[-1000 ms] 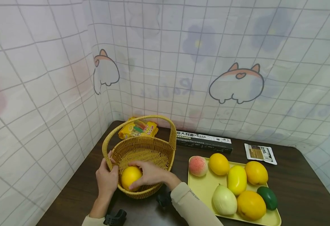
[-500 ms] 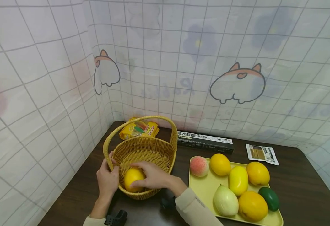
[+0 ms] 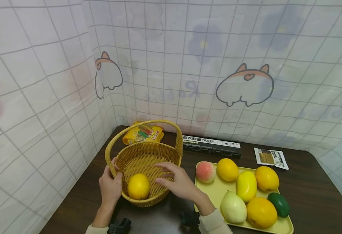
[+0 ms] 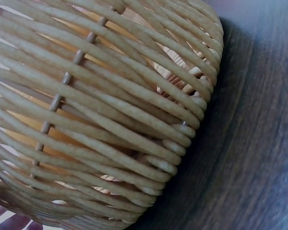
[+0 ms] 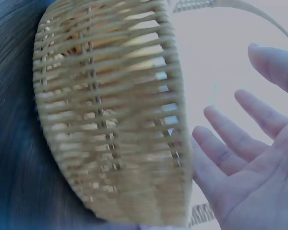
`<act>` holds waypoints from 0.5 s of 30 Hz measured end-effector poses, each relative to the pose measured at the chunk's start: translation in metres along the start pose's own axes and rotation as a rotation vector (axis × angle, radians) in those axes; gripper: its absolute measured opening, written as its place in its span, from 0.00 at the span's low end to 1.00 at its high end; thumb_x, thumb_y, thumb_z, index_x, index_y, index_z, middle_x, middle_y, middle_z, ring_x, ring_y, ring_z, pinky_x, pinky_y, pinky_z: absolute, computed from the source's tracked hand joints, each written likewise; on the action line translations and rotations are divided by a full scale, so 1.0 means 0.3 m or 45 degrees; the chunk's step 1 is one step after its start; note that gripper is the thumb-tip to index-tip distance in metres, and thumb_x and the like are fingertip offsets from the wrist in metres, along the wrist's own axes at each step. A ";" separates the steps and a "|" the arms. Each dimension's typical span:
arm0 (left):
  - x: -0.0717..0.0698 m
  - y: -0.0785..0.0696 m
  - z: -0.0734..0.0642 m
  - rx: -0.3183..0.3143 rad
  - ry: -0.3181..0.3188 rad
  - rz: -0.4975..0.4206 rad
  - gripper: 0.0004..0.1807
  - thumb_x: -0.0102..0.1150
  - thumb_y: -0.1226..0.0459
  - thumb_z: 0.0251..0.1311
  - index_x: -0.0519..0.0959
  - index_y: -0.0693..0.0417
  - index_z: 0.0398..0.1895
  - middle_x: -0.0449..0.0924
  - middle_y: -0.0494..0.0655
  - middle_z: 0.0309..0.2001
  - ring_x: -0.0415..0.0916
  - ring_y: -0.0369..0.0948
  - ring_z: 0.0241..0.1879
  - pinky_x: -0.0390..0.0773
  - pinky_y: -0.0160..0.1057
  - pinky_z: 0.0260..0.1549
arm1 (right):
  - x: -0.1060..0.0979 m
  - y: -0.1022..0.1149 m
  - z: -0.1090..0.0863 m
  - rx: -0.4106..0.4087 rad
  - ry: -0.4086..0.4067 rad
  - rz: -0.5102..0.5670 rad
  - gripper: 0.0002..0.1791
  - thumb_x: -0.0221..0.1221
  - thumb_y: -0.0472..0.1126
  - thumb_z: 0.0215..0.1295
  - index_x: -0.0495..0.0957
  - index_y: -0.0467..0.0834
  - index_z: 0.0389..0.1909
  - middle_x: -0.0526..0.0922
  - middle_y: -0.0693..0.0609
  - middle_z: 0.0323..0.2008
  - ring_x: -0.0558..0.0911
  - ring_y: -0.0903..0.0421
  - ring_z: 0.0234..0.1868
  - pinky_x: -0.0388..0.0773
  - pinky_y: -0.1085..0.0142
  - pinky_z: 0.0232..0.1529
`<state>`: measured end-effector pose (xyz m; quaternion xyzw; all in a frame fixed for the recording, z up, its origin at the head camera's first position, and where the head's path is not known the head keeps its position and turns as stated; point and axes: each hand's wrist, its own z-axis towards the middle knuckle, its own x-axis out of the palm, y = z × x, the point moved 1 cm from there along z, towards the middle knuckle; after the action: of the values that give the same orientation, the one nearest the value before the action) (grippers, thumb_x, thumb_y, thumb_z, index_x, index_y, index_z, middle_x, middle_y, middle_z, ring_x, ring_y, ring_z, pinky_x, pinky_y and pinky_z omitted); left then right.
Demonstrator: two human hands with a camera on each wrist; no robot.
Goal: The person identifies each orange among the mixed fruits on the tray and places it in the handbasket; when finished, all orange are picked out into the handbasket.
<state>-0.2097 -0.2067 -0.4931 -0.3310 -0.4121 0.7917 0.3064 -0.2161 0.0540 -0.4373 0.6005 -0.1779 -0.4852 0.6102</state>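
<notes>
A wicker basket point(image 3: 147, 203) with a tall arched handle stands at the table's left side. My left hand point(image 3: 111, 185) grips its left side, where the handle meets the rim. Inside, against the near left wall, lies an orange point(image 3: 139, 186). My right hand point(image 3: 178, 180) hovers over the basket's right rim with fingers spread, holding nothing. From the right wrist, the same hand point(image 5: 252, 153) shows straight, parted fingers beside the woven wall point(image 5: 115, 115). The left wrist view is filled by the basket's side point(image 4: 101, 105), with a few fingertips at the lower left corner.
A yellow tray point(image 3: 213, 195) on the right holds a peach point(image 3: 205, 172), a pear point(image 3: 233, 207), a dark green fruit point(image 3: 278, 204), a yellow mango-like fruit point(image 3: 246, 186) and several oranges point(image 3: 261, 213). Behind stand a pasta box point(image 3: 212, 147), a yellow packet point(image 3: 143, 134) and a sachet point(image 3: 271, 158).
My right hand has let go of the orange in the basket and moved right, its fingers spreading. The left hand has kept its grip on the basket.
</notes>
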 end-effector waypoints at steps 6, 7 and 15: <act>-0.001 0.000 -0.001 -0.013 0.002 -0.004 0.05 0.53 0.76 0.56 0.74 0.61 0.33 0.76 0.47 0.62 0.69 0.41 0.37 0.57 0.31 0.17 | -0.063 -0.011 -0.066 -0.080 -0.119 0.001 0.22 0.61 0.44 0.67 0.74 0.53 0.61 0.76 0.55 0.59 0.75 0.53 0.57 0.75 0.56 0.56; -0.001 0.000 -0.001 -0.014 0.002 -0.004 0.05 0.53 0.76 0.56 0.74 0.61 0.33 0.76 0.47 0.62 0.68 0.41 0.34 0.57 0.31 0.17 | -0.075 -0.012 -0.078 -0.083 -0.133 -0.004 0.21 0.60 0.44 0.67 0.74 0.53 0.61 0.76 0.55 0.59 0.75 0.52 0.57 0.75 0.56 0.56; 0.000 0.001 0.000 -0.002 0.004 -0.002 0.04 0.53 0.75 0.56 0.74 0.60 0.32 0.77 0.47 0.61 0.61 0.38 0.23 0.56 0.31 0.14 | -0.191 -0.006 -0.169 -0.075 -0.262 -0.107 0.21 0.60 0.43 0.67 0.74 0.54 0.60 0.76 0.52 0.60 0.76 0.50 0.58 0.74 0.51 0.57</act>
<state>-0.2098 -0.2070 -0.4933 -0.3323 -0.4126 0.7905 0.3074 -0.2030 0.1289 -0.4290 0.5363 -0.1998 -0.5745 0.5852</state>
